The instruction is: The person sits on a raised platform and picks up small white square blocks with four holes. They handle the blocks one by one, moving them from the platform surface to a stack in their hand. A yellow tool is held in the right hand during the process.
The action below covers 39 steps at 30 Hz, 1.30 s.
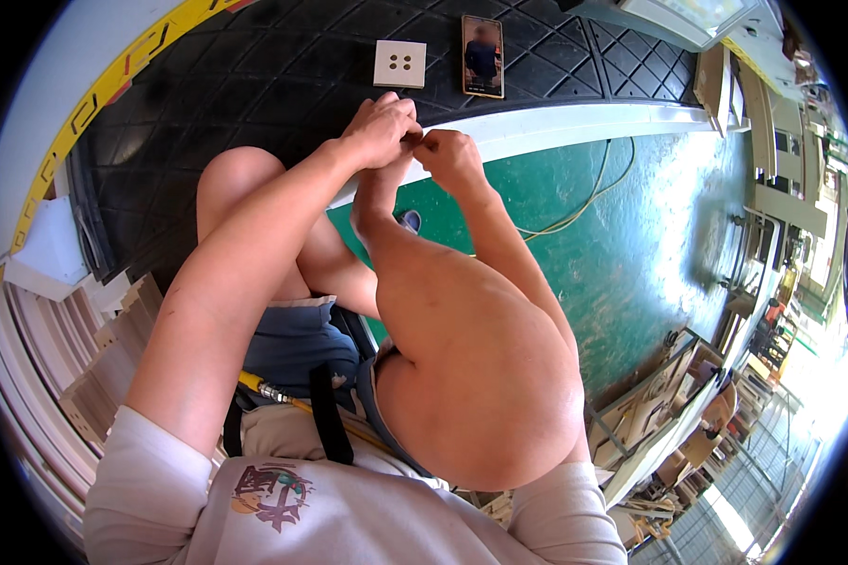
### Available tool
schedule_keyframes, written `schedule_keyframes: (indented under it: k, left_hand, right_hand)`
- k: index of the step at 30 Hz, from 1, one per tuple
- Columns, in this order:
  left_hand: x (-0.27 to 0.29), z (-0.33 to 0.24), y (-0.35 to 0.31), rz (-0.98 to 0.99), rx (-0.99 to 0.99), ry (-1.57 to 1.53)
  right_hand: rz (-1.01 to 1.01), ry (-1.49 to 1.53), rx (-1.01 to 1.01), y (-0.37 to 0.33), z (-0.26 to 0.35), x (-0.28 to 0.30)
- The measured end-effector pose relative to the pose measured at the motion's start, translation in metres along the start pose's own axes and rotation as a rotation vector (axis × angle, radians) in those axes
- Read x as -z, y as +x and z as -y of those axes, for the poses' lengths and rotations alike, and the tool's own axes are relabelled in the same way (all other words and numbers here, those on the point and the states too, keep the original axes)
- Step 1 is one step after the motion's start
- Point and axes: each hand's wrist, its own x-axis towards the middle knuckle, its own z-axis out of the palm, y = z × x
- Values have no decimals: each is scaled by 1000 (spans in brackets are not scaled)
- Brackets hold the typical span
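My bare left foot or right foot, I cannot tell which, is raised, and this foot (385, 185) rests near the edge of the black surface. Over its toes curls my left hand (380, 130), closed around the front of the foot. Close against it, my right hand (450, 158) is pinched at the toes, its fingertips nearly meeting those of the left. Whatever sits in that pinch is too small to make out. Just beyond the hands lies a white square plate (399, 82) with several round holes. To its right is a phone (482, 58) with its screen lit.
The black ribbed mat (283, 85) ends at a pale edge strip (556, 122). Below is a green floor (584, 207) with a thin cable (589, 193). Stacked boards (52, 348) stand at left, and a cart with wood pieces (655, 395) at right. A yellow hose (292, 400) crosses my lap.
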Motion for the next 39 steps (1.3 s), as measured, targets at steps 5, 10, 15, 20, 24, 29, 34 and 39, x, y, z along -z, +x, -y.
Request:
schedule_keyframes:
  k: [5, 10, 15, 20, 24, 29, 34, 39]
  left_hand:
    - [3, 0, -2, 7, 36, -11]
    - [6, -2, 1, 45, 35, -16]
    - [7, -4, 1, 57, 33, 0]
    - [3, 3, 3, 64, 17, -2]
    - [2, 4, 2, 51, 19, 9]
    - [5, -2, 2, 53, 32, -4]
    - [8, -2, 2, 85, 46, -2]
    - [6, 0, 3, 77, 28, -14]
  right_hand:
    - [162, 235, -126, 0, 9, 11]
    - [153, 184, -194, 6, 12, 11]
    - [124, 105, -170, 10, 5, 7]
    - [-61, -102, 67, 7, 0, -5]
    - [-128, -141, 190, -1, 1, -6]
    - [54, 22, 24, -2, -3, 3]
    - [177, 96, -35, 3, 11, 14]
    - [69, -48, 47, 6, 6, 7]
